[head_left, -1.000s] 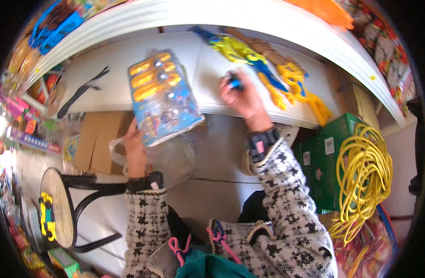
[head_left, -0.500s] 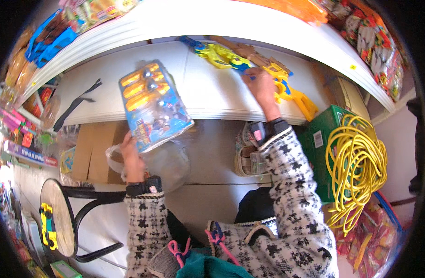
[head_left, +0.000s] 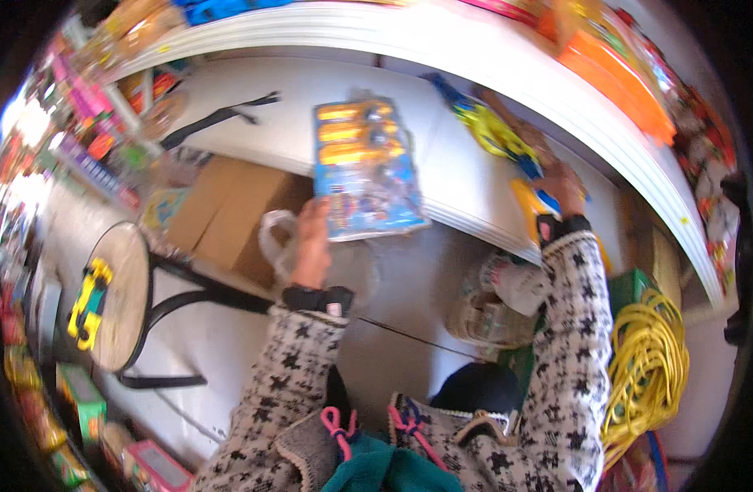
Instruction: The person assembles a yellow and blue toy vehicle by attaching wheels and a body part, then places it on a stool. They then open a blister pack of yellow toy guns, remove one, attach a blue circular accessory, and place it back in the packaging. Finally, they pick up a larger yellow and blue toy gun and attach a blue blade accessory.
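Hands work at a white shelf [head_left: 253,123]; the left hand [head_left: 312,243] is closed on the lower left corner of a blue blister pack of toy cars [head_left: 362,168], thumb side against the card, and the pack lies tilted across the shelf's front edge with its upper end over the shelf board and its lower end jutting past the edge; yellow-orange cars sit in a row under the clear plastic near its top. A thin clear plastic bag [head_left: 278,242] bunches just beside the same hand, and whether the fingers also pinch it cannot be told. The right hand [head_left: 563,190] reaches far to the shelf's right end, knuckles up, resting on a heap of yellow and blue packed toys [head_left: 499,135]; its fingers are curled down into the heap, but what they grip, if anything, cannot be told. Both forearms wear a grey sleeve with black star shapes and a dark cuff.

Below the shelf's front edge, toward the left, a brown cardboard box [head_left: 229,209] stands on the floor; further left a round stool [head_left: 118,295] with a black frame carries a small yellow toy truck [head_left: 88,302] near its left rim. A black strap [head_left: 216,117] lies on the shelf's left part; a coil of yellow cord [head_left: 649,369] hangs at the right beside a green box [head_left: 631,287].
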Demonstrator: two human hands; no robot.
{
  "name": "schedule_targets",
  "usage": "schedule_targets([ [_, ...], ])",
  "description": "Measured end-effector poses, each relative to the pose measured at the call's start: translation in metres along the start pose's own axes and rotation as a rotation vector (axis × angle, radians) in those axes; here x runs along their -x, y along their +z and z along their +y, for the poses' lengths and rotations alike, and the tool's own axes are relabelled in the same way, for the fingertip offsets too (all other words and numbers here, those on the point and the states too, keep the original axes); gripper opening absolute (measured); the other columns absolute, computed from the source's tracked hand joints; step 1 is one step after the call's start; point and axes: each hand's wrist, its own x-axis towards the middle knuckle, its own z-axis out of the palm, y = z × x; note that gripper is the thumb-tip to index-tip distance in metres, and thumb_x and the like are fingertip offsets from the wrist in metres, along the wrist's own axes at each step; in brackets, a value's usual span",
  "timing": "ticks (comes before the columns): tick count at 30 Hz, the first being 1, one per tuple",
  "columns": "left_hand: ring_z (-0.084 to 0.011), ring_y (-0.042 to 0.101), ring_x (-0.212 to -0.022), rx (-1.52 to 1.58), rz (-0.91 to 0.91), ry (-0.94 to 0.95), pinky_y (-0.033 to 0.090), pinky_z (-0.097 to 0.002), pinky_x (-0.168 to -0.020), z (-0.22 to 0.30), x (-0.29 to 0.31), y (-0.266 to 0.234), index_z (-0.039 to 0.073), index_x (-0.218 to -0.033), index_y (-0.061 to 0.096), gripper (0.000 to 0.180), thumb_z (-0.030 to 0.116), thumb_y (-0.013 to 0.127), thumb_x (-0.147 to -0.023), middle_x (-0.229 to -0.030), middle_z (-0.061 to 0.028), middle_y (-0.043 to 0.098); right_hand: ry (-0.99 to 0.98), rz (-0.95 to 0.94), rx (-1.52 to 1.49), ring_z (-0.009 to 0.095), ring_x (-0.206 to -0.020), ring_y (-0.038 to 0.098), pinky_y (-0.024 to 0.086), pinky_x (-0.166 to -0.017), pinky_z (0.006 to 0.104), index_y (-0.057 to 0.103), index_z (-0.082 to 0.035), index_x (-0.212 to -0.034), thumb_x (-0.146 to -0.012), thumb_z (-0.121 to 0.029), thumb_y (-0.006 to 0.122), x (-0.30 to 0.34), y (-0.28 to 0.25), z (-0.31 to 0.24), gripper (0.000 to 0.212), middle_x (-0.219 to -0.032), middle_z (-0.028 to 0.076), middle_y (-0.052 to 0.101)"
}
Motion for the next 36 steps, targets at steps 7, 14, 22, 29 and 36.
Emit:
schedule_targets([
  [7, -0.0184, 0.065, -0.092, 0.06, -0.103, 0.004, 0.053, -0.0333, -0.081, -0.007, -0.008, -0.002, -0.001, -0.118, 0.055, 0.037, 0.018, 0.067, -0.089, -0.106, -0.0098, 0.065, 0.255, 0.025, -0.16, 0.036, -0.078, 0.068, 0.055, -0.075, 0.0412, 0.074, -0.004, -0.084, -0.06, -0.035, 0.072, 0.014, -0.042, -0.053, 0.039, -0.082, 0.02, 0.069],
  [14, -0.0184, 0.064, -0.09, 0.047, -0.107, 0.0, 0.053, -0.033, -0.077, 0.0, -0.004, -0.002, -0.001, -0.12, 0.056, 0.039, 0.015, 0.067, -0.087, -0.107, -0.0095, 0.065, 0.338, -0.165, -0.171, 0.035, -0.089, 0.068, 0.055, -0.079, 0.0419, 0.073, -0.004, -0.09, -0.07, -0.023, 0.068, 0.036, -0.039, -0.166, 0.028, -0.094, 0.02, 0.07],
  [22, -0.0205, 0.064, -0.096, 0.054, -0.15, -0.02, 0.052, -0.0345, -0.083, 0.004, -0.002, -0.003, 0.0, -0.119, 0.055, 0.034, 0.019, 0.062, -0.092, -0.112, -0.0102, 0.063, 0.386, -0.123, -0.217, 0.034, -0.089, 0.068, 0.055, -0.076, 0.0422, 0.071, -0.006, -0.091, -0.074, -0.018, 0.067, 0.034, -0.022, -0.206, 0.021, -0.092, 0.018, 0.07],
  [29, -0.0205, 0.064, -0.097, 0.114, -0.04, -0.058, 0.052, -0.0343, -0.083, -0.004, -0.008, -0.003, 0.0, -0.121, 0.055, 0.036, 0.027, 0.053, -0.097, -0.115, -0.01, 0.062, 0.458, -0.013, -0.127, 0.033, -0.092, 0.067, 0.054, -0.077, 0.0433, 0.068, -0.006, -0.098, -0.075, -0.036, 0.075, 0.062, -0.024, -0.154, 0.039, -0.1, 0.016, 0.067],
  [36, -0.0219, 0.066, -0.091, 0.136, 0.03, -0.102, 0.055, -0.0347, -0.078, -0.016, -0.013, -0.006, -0.002, -0.119, 0.057, 0.032, 0.021, 0.047, -0.098, -0.108, -0.0103, 0.066, 0.57, -0.188, 0.015, 0.034, -0.095, 0.068, 0.055, -0.08, 0.0407, 0.072, -0.005, -0.097, -0.081, -0.019, 0.063, 0.082, -0.031, -0.091, 0.023, -0.101, 0.017, 0.07],
])
